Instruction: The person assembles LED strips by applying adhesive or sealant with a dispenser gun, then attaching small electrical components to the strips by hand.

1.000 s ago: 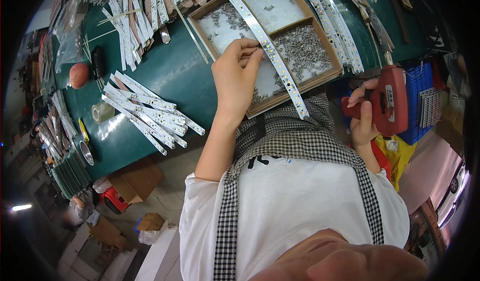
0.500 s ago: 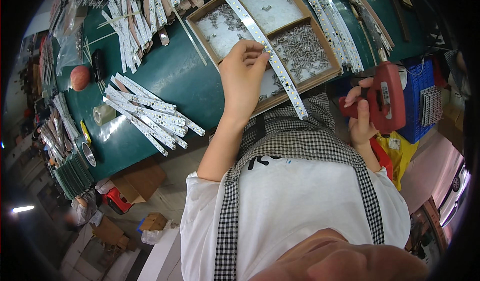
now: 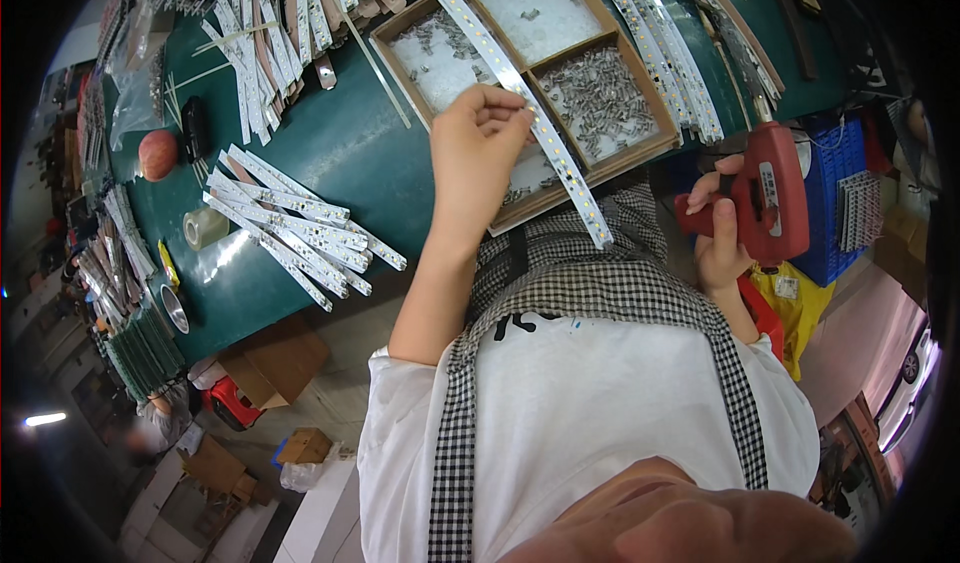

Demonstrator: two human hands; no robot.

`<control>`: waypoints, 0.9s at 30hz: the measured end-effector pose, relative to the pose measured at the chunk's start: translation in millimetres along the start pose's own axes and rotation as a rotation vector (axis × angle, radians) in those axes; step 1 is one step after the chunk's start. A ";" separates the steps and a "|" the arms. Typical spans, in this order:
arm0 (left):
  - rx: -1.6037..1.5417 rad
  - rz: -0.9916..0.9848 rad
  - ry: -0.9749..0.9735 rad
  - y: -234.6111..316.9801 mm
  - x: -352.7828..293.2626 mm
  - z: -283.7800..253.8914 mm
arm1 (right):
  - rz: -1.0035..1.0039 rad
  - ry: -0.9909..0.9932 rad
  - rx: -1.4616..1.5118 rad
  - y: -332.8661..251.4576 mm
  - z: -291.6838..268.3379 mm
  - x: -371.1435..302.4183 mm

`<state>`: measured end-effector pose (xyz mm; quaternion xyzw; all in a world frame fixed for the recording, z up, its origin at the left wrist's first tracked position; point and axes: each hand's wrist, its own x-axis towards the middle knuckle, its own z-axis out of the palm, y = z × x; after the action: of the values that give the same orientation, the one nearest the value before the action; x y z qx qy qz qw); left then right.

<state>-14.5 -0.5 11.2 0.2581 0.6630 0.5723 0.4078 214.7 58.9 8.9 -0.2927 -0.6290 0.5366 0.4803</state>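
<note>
Between the thumb and fingers of my left hand is a long white LED strip board, pinched near its middle. It slants over a divided wooden tray, its near end above my checked apron. Small metal parts lie heaped in the tray's right compartment, with more scattered in the others. Off to the right, my right hand is closed round the handle of a red pistol-shaped soldering gun, its narrow tip pointing away from me. The gun is apart from the strip.
LED strips lie in a pile left of the tray, with more at the far left and right. An apple, a tape roll and a metal bowl sit on the green table. A blue crate stands right.
My left hand has shifted slightly left and toward me, carrying the LED strip with it. The right hand and the soldering gun stay almost where they were.
</note>
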 end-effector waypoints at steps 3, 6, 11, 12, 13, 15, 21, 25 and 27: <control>-0.005 -0.029 -0.010 -12.9 -8.7 10.7 | 0.002 0.002 0.005 -0.5 1.1 1.7; 0.089 0.029 0.026 -11.4 -10.1 13.7 | 0.006 -0.007 0.002 0.3 1.2 2.6; 0.179 0.033 0.082 -2.0 -9.8 6.6 | 0.014 -0.026 0.008 0.2 -0.6 3.5; 0.181 0.055 0.109 -2.2 -8.2 3.0 | 0.016 -0.026 0.007 -0.1 0.0 3.9; 0.159 0.055 0.103 -2.7 -6.0 0.3 | 0.002 -0.013 0.003 -0.6 1.3 4.6; 0.152 0.065 0.075 -2.8 -3.4 -3.0 | -0.011 -0.001 0.000 -0.7 1.9 4.5; 0.073 0.079 0.083 -5.1 -0.1 4.5 | 0.020 0.013 0.019 1.3 3.1 3.0; 0.144 0.031 0.090 -2.0 -0.9 9.4 | 0.046 -0.011 0.010 3.1 1.1 3.1; 0.150 0.031 0.089 -1.6 -1.4 9.5 | 0.044 -0.006 0.013 3.9 0.6 3.4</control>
<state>-5.6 3.2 9.9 0.2723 0.7174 0.5382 0.3487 212.4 62.6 6.2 -0.3017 -0.6203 0.5521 0.4684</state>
